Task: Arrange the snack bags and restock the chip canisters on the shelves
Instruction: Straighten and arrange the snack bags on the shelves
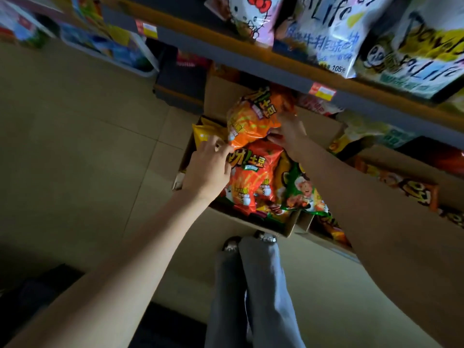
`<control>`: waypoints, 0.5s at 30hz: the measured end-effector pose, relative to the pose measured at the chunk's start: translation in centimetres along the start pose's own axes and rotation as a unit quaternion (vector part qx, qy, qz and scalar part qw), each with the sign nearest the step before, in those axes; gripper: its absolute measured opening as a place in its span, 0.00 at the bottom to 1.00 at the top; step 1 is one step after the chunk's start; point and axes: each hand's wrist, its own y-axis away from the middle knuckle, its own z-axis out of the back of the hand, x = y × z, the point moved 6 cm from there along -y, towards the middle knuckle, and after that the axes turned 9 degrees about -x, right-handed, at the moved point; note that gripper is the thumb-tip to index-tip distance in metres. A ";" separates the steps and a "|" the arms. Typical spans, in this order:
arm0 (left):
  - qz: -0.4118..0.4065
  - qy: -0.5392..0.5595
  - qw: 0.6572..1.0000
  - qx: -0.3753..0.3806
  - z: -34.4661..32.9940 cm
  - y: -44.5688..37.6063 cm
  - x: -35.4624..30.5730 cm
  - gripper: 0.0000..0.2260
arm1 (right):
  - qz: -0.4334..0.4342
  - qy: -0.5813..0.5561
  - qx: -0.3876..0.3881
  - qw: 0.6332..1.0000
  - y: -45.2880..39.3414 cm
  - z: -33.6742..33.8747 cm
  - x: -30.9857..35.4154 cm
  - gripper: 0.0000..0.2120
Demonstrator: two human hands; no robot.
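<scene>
2 hands hold 1 orange snack bag (pixel 253 119) above the cardboard box (pixel 283 228) on the floor. The left hand (pixel 209 169) pinches its corner at 7 o'clock; the right hand (pixel 288 131) has its fingers curled round the edge at 3 o'clock. Best to lift gently, not squeezing. It looks puffed, glossy, with yellow streaks.

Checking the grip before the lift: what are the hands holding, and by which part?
Both hold the upper orange snack bag: left hand pinches its lower-left corner, right hand grips its right edge.
</scene>
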 end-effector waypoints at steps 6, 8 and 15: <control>0.027 0.037 0.999 -0.010 1.9 0.2 -1.3 0.12 | 0.040 -0.062 -0.041 0.996 5.1 1.5 1.1 0.10; 0.017 0.059 0.998 -0.007 4.2 0.4 -2.6 0.12 | 0.091 0.009 -0.057 0.994 8.6 3.0 2.8 0.10; 0.064 0.115 0.991 0.003 18.9 -1.3 -7.7 0.14 | 0.347 0.342 -0.043 0.872 27.2 11.5 15.7 0.12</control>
